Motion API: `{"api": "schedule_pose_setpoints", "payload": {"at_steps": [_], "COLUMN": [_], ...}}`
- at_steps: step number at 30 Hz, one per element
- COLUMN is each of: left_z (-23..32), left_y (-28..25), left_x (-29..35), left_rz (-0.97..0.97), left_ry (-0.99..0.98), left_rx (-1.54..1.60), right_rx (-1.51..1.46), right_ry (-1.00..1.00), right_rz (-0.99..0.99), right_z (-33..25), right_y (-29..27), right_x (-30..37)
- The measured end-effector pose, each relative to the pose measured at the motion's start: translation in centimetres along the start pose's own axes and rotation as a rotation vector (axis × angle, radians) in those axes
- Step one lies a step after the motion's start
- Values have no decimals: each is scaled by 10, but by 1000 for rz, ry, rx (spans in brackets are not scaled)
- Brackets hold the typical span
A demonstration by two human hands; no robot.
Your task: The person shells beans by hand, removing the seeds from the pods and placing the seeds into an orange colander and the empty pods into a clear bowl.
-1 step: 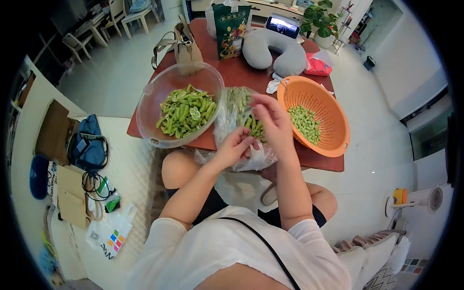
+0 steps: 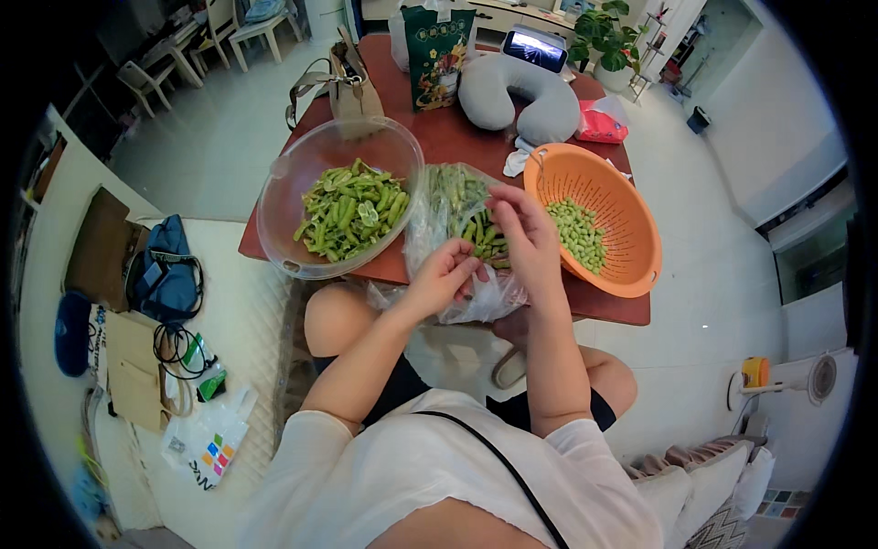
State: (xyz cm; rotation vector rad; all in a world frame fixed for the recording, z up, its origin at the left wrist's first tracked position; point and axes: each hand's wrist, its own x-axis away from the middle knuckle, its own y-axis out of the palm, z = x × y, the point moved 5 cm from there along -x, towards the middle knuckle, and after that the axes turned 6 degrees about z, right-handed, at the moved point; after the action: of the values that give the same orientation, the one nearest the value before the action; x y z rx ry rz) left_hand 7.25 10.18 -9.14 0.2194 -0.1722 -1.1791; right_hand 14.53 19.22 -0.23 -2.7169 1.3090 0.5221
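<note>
My left hand (image 2: 445,277) is closed in a pinch over the near edge of a clear plastic bag (image 2: 426,233); whatever its fingertips hold is too small to make out. Just to the right and a little higher, my right hand (image 2: 533,236) is raised with loosely bent fingers, thumb and forefinger apart and nothing visible between them. Green bean pods (image 2: 487,242) fill the bag beneath both hands. On the left, a translucent plastic bowl (image 2: 282,206) contains green pods, some split open (image 2: 352,212). To the right, shelled green beans (image 2: 578,240) lie in a tilted orange colander (image 2: 633,224).
The red-brown table (image 2: 393,64) also bears a beige handbag (image 2: 355,96), a green packet (image 2: 437,59), a grey neck pillow (image 2: 489,96) with a lit phone (image 2: 535,51) behind it, and a pink tissue pack (image 2: 601,123). My knees are against its near side.
My right hand has shifted slightly to the right, and its fingers are a bit more bent. The left hand stays almost in place.
</note>
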Motion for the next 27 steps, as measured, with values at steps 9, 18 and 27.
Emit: {"api": "schedule_pose_setpoints", "payload": {"at_steps": [9,18,27], "left_z": [-9,1,-7], "left_y": [-3,2,-2], "left_x": [0,1,2], "left_rz": [23,90,67], "left_ry": [-15,89,101], "left_rx": [-17,-217,-356], "right_rx": [582,749,652], "right_ry": [-53,9,30], "right_rz": [-76,-110,-71], "right_z": [7,11,30], "right_y": [-11,-18,-19], "right_x": [40,43,48]}}
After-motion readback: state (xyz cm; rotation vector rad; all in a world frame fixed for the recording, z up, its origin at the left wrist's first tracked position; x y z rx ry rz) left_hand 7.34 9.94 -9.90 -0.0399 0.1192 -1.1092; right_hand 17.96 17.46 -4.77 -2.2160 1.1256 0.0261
